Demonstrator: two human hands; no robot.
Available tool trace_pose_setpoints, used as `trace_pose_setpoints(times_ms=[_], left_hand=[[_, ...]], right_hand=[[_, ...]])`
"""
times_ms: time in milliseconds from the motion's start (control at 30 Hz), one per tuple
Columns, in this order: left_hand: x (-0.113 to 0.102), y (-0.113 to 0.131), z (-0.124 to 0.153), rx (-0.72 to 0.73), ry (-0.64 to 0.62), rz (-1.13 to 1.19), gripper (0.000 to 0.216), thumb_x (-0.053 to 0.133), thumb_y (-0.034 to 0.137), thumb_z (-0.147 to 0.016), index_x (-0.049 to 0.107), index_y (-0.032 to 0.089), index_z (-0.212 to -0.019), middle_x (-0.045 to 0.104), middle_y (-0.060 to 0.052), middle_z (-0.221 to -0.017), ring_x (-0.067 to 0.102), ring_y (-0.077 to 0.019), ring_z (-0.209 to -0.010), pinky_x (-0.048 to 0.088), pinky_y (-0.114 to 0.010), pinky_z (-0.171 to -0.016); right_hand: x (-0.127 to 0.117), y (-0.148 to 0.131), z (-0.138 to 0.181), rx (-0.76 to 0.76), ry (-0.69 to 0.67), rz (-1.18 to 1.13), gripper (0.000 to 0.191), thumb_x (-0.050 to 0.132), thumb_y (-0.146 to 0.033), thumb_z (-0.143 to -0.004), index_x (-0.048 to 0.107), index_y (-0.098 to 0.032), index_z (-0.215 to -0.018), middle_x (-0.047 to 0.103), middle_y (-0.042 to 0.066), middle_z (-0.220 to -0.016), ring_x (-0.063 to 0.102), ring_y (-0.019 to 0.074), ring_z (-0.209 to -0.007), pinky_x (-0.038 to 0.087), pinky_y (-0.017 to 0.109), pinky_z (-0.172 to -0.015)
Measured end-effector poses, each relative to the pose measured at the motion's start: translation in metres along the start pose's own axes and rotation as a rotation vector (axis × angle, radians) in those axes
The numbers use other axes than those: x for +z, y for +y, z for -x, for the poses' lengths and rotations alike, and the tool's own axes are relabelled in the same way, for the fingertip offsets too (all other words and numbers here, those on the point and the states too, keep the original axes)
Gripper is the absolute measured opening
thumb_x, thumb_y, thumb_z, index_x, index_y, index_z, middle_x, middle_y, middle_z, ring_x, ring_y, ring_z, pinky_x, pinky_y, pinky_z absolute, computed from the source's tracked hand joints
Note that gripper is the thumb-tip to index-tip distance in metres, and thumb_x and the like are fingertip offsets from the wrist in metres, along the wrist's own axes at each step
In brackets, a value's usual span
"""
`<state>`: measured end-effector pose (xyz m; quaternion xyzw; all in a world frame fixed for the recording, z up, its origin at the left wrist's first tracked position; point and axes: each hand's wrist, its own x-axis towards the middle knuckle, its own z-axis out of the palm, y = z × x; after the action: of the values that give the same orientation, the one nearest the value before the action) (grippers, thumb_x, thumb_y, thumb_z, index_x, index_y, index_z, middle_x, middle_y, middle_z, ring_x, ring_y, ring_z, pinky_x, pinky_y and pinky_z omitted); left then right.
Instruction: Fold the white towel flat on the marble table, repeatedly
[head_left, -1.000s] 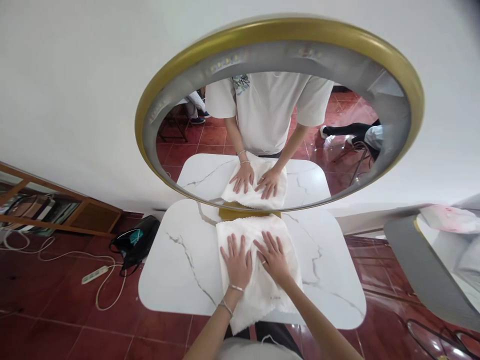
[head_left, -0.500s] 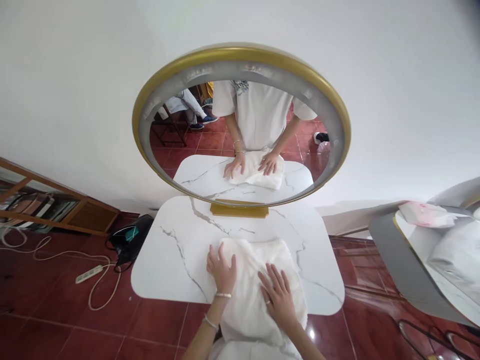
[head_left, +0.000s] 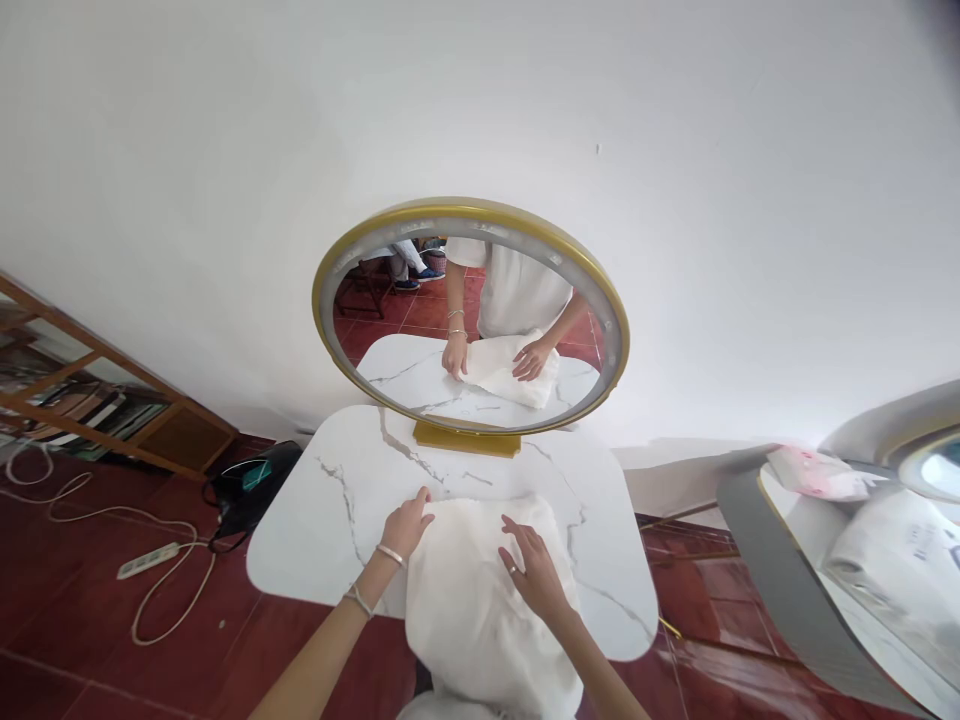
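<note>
A white towel [head_left: 472, 600] lies over the near edge of a white marble-patterned table [head_left: 352, 500] and hangs down toward me. My left hand [head_left: 405, 522] curls around the towel's upper left corner, thumb out. My right hand [head_left: 531, 572] rests flat on the towel's right side, fingers spread, a ring on one finger. A round gold-framed mirror [head_left: 471, 315] stands at the table's far edge and reflects both hands, the towel and my white shirt.
White wall behind the mirror. Red tiled floor [head_left: 90, 640] with a power strip [head_left: 147, 560] and cable on the left, a black bag [head_left: 244, 490] beside the table, a wooden shelf [head_left: 82, 390] far left. Another table [head_left: 840, 560] with white bundles stands at right.
The towel has slid toward me and now hangs over the near edge. My left hand moved from flat on the towel to gripping its left corner. The view has pulled back and risen.
</note>
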<state>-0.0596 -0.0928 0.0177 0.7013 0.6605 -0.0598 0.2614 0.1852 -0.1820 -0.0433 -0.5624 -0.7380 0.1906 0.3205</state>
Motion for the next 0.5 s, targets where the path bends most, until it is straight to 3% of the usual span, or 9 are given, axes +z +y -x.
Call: trace_pose_setpoints(times_ms=[167, 300, 400, 500], left_hand=[[-0.022, 0.002, 0.005, 0.149, -0.047, 0.019, 0.016, 0.046, 0.014, -0.086, 0.057, 0.021, -0.096, 0.067, -0.005, -0.095, 0.063, -0.0222, -0.093, 0.045, -0.03, -0.077], [-0.048, 0.012, 0.02, 0.471, -0.056, 0.094, 0.019, 0.046, 0.014, -0.088, 0.062, 0.022, -0.091, 0.068, 0.001, -0.092, 0.063, -0.0158, -0.088, 0.045, -0.025, -0.079], [-0.072, 0.018, 0.037, 0.731, 0.032, 0.07, 0.024, 0.043, 0.012, -0.091, 0.065, 0.02, -0.088, 0.069, -0.001, -0.09, 0.063, -0.0147, -0.081, 0.045, -0.026, -0.076], [-0.099, 0.023, 0.054, 0.871, 0.122, -0.054, 0.028, 0.043, 0.011, -0.094, 0.067, 0.02, -0.082, 0.069, 0.0, -0.084, 0.062, -0.0132, -0.075, 0.044, -0.026, -0.072]], right_hand=[[0.002, -0.02, -0.05, -0.104, -0.037, -0.031, 0.048, 0.046, -0.021, -0.09, 0.036, -0.024, -0.137, 0.064, 0.009, -0.112, 0.06, 0.0239, -0.105, 0.053, 0.045, -0.089], [-0.013, -0.051, -0.086, -0.22, -0.207, -0.086, 0.037, 0.06, -0.022, -0.082, 0.048, -0.024, -0.118, 0.056, 0.011, -0.128, 0.051, 0.0258, -0.121, 0.046, 0.045, -0.098], [-0.037, -0.072, -0.1, -0.259, -0.433, -0.167, 0.021, 0.057, -0.022, -0.085, 0.051, -0.026, -0.105, 0.062, 0.005, -0.114, 0.059, 0.0204, -0.103, 0.049, 0.038, -0.088], [-0.062, -0.089, -0.104, -0.24, -0.505, -0.261, 0.019, 0.052, -0.024, -0.089, 0.046, -0.025, -0.107, 0.063, 0.002, -0.103, 0.059, 0.0154, -0.082, 0.049, 0.03, -0.075]])
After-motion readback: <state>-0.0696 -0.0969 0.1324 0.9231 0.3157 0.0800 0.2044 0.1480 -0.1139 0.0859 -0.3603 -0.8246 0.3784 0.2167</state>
